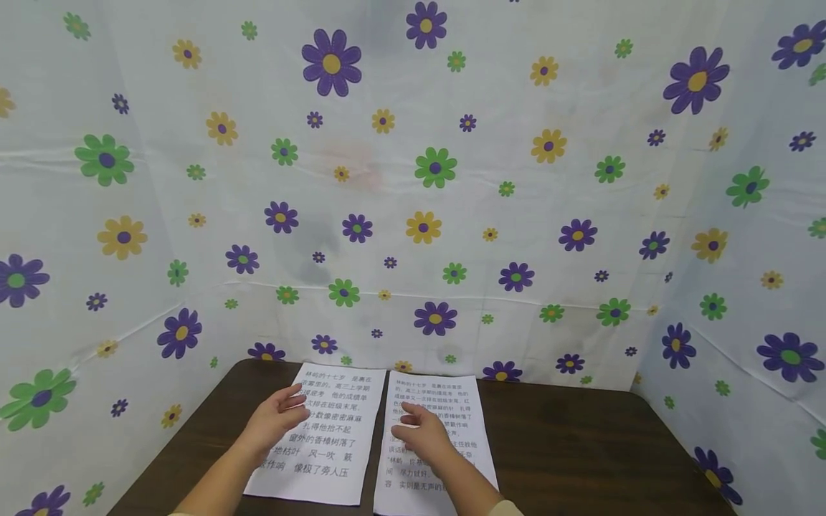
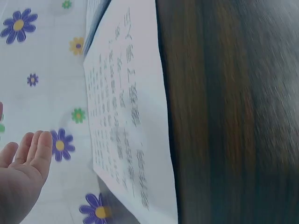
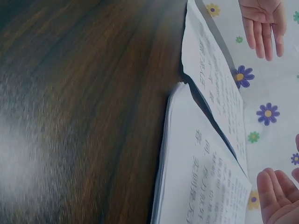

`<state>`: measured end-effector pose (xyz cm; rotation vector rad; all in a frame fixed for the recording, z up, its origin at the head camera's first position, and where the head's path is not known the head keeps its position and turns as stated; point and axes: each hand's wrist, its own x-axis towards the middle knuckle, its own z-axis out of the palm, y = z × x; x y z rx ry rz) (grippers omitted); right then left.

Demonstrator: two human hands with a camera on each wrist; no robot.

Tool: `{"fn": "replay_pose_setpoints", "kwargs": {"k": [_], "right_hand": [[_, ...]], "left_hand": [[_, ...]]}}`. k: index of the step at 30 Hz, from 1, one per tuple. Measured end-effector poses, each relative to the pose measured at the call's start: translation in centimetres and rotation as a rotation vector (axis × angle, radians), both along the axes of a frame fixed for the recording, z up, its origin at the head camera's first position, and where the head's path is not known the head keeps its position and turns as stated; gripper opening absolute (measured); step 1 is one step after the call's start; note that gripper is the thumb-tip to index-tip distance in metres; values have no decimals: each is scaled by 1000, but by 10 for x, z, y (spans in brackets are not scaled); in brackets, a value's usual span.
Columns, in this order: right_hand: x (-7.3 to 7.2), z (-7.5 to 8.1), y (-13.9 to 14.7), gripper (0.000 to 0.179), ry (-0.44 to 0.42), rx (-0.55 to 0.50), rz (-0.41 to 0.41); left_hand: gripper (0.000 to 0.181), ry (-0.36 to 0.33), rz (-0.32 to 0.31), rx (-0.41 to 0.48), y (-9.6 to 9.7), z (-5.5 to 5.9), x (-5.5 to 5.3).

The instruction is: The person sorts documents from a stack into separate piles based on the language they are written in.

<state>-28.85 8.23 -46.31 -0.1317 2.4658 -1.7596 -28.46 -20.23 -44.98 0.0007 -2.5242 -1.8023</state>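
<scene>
Two printed papers lie side by side on the dark table. Over the left sheet [image 1: 329,430] my left hand [image 1: 271,419] hovers, fingers loosely bent and palm turned inward, holding nothing. My right hand [image 1: 422,433] is over the right paper [image 1: 467,448], also with nothing in it, thumb and fingers apart. In the right wrist view the right paper [image 3: 201,163] shows layered edges like a thin stack, and my right hand [image 3: 278,198] stands above it. The left wrist view has my left hand [image 2: 28,168] raised clear of the left sheet [image 2: 131,126]. Each hand covers some of the text.
The brown wood-grain table [image 1: 568,444] extends to both sides of the papers. White cloth with purple, green and yellow flowers [image 1: 435,168] hangs behind the table and along its left and right sides. A narrow gap separates the two papers.
</scene>
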Motion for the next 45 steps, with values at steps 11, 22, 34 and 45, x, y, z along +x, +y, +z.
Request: {"fn": "replay_pose_setpoints", "kwargs": {"k": [11,22,34,45], "right_hand": [[0,6,25,59,21,18,-13],[0,13,52,63,41,79,-55],[1,15,79,62,54,89,-100],[3,16,99,61,51,103,-182]], "left_hand": [[64,16,-55,2,34,7,-1],[62,32,-94,22,56,9,-3],[65,34,-136,24,74,7,-8],[66,20,-170,8,85,7,-11]]}}
